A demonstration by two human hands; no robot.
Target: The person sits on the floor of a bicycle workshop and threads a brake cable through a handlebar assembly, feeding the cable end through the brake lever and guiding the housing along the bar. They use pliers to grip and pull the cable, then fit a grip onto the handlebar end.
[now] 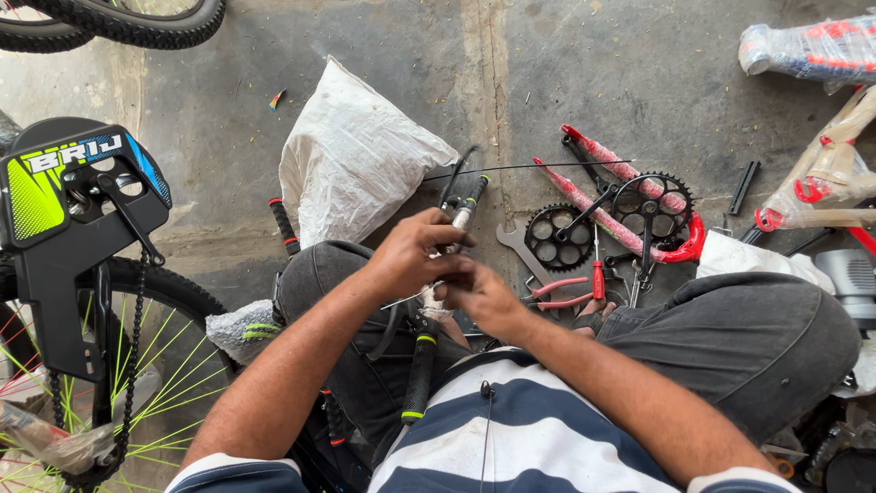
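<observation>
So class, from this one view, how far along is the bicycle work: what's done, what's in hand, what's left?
Done: the chain guard and chain sit on the wheel. In hand: both hands, left and right, grip the handlebar at a brake lever. Left: cranks, a spanner and a screwdriver lie loose on the floor.

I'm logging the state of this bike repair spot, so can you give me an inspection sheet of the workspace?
Surface: bare concrete floor, stained and cracked.
Job's things: handlebar with black grips across the lap; brake lever at its upper end.
Clutter: white sack, two chainrings, spanner, red screwdriver, pink-handled pliers, wrapped red parts.
Grippers: left hand and right hand both closed on the handlebar.
Cables: thin brake cable running from the lever across the floor.
Surroundings: bike wheel with chain and chain guard, a tyre, wrapped frame pieces.
</observation>
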